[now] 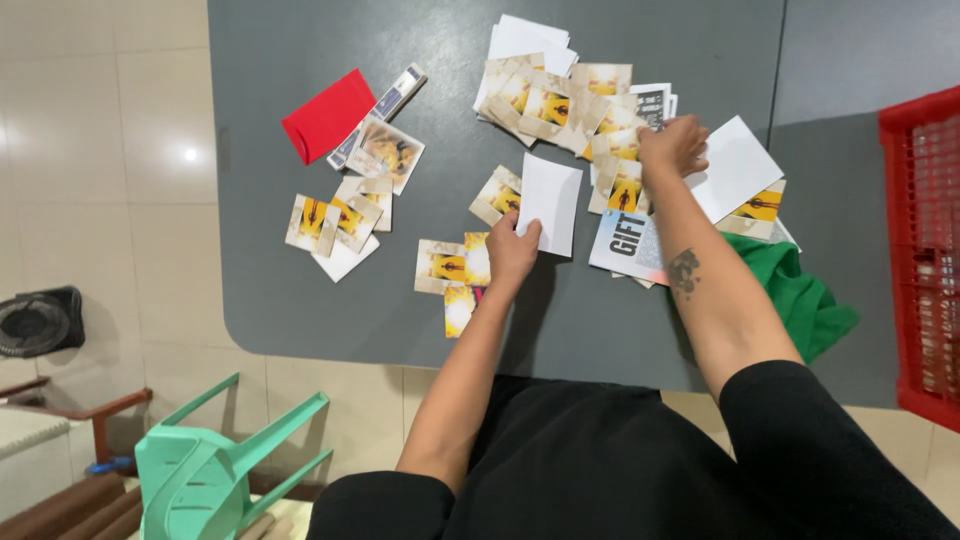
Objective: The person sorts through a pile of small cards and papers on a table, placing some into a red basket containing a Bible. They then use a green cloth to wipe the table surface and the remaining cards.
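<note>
In the head view, the fingertips of the right hand (672,146) are buried among a heap of yellow-printed cards (580,110) at the upper middle of the frame, so whether they pinch a card or only press on the heap cannot be told. The left hand (512,250), near the centre, has its fingers closed on the lower edge of a blank white card (550,200), which lies flat just above it. A green cloth (800,295) at the right is partly hidden behind the right forearm, and a red crate (925,250) is cut off by the right edge.

Everything lies on a dark grey table (300,290) with a rounded corner at lower left, over a pale tiled floor (110,150).

At the upper left of the table sit a red envelope (327,113) and a smaller group of cards (340,220). A few more cards (455,270) lie just left of the left hand. A white sheet (738,165) rests right of the right hand, and a printed booklet (630,245) lies below it. A mint-green plastic chair (210,460) stands at lower left, a small black fan (38,320) at the left edge.
</note>
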